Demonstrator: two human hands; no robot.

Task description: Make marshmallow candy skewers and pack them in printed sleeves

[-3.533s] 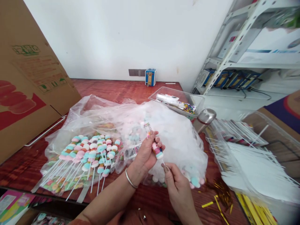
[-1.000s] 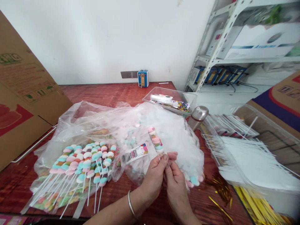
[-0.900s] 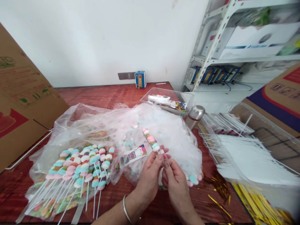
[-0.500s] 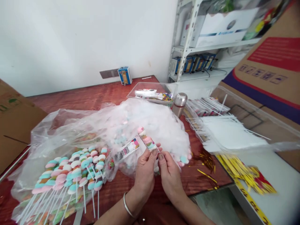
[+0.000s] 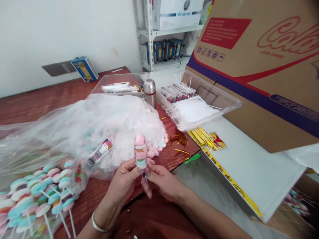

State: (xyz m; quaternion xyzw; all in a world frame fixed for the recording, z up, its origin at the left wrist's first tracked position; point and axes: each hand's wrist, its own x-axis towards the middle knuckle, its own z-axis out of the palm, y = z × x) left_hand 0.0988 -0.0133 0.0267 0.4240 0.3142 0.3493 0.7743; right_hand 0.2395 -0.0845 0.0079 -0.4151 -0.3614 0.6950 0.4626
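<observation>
My left hand (image 5: pixel 124 179) and my right hand (image 5: pixel 159 179) meet at the base of a marshmallow skewer (image 5: pixel 140 154) wrapped in clear film. The skewer stands upright, pink on top, with pastel layers below. Both hands pinch just under the candy, fingers closed on the wrapper and stick. A large clear plastic bag (image 5: pixel 82 126) of loose marshmallows lies right behind the skewer. A pile of finished pastel skewers (image 5: pixel 37 196) on white sticks lies at the lower left.
A clear tray (image 5: pixel 206 103) holds white sticks and wrappers at the right. A steel flask (image 5: pixel 150 93) stands behind the bag, beside another clear tray (image 5: pixel 119 83). Gold twist ties (image 5: pixel 204 137) lie near a big cardboard box (image 5: pixel 261 66). A metal shelf (image 5: pixel 161 33) stands at the back.
The view has swung to the right and the skewer has turned from tilted to upright. Both hands have stayed pinched at its base.
</observation>
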